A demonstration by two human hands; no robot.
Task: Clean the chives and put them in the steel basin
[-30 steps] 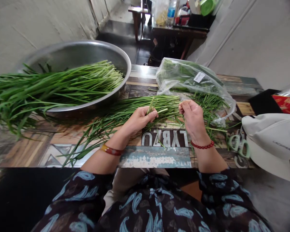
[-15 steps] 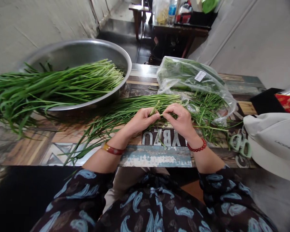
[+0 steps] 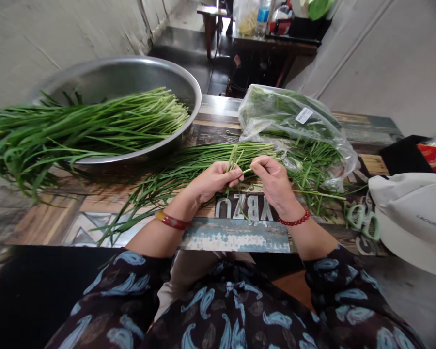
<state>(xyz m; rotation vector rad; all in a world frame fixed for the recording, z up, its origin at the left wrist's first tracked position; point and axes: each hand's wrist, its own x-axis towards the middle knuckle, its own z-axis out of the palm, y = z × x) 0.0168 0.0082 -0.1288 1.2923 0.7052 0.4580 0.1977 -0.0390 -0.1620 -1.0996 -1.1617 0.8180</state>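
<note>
Head view: left hand [image 3: 211, 183] pinches few green stalks [image 3: 233, 157] over table [image 3: 236, 235]. Right hand [image 3: 272, 180], thumb and fingertips together at stalk end just beside. Hard tug could snap stalk or drag neighbours out, if left grip slack. Loose pile [image 3: 189, 160] on table behind hands, tips trailing toward near edge; forearm sweep could pull some off. Greens [image 3: 123, 116] overhang bowl [image 3: 131, 72] rim; bump could spill them.
</note>
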